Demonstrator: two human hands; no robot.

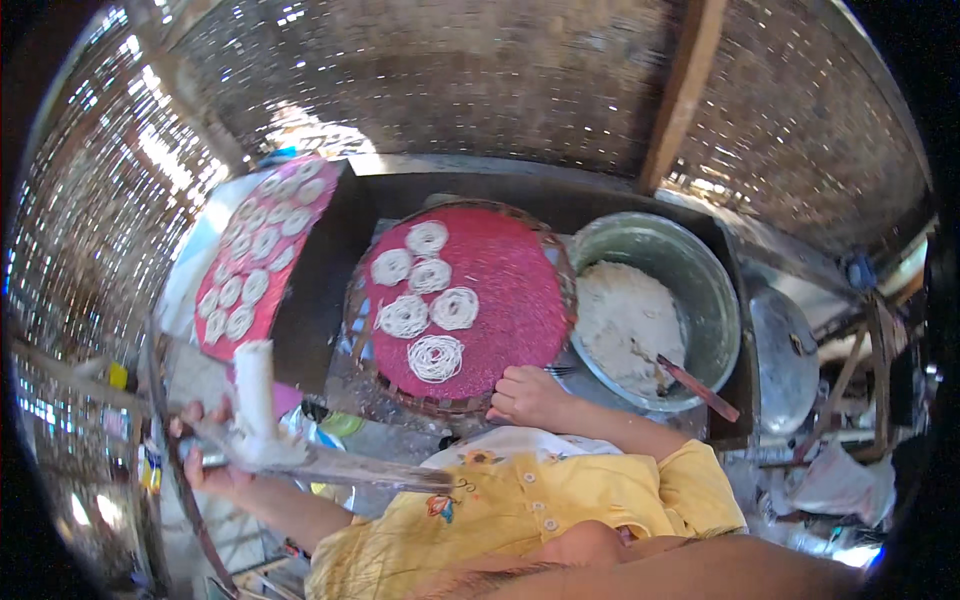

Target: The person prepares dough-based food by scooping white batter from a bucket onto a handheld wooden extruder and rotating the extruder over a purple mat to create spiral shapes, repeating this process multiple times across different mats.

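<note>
My left hand point(217, 469) is at the lower left, around a wooden press part point(330, 463) that partly hides it. A pale, dough-coated cylinder point(255, 390) stands up from the wood. My right hand point(525, 397) has its fingers curled on the near rim of a round woven tray point(450, 407). The tray carries a bright pink perforated sheet point(510, 300); several white noodle-like coils point(436, 358) lie on its left half. A fork point(559, 370) shows beside my right hand. Right of the tray, a green basin point(701, 300) holds white dough or flour point(630, 315) and a wooden-handled tool point(697, 386).
At the left, another pink sheet point(217, 337) bears several white coils beside a dark upright panel point(319, 300). A metal lid point(784, 360) leans right of the basin. A wooden post point(682, 97) and woven walls stand behind. A plastic bag point(844, 484) lies lower right.
</note>
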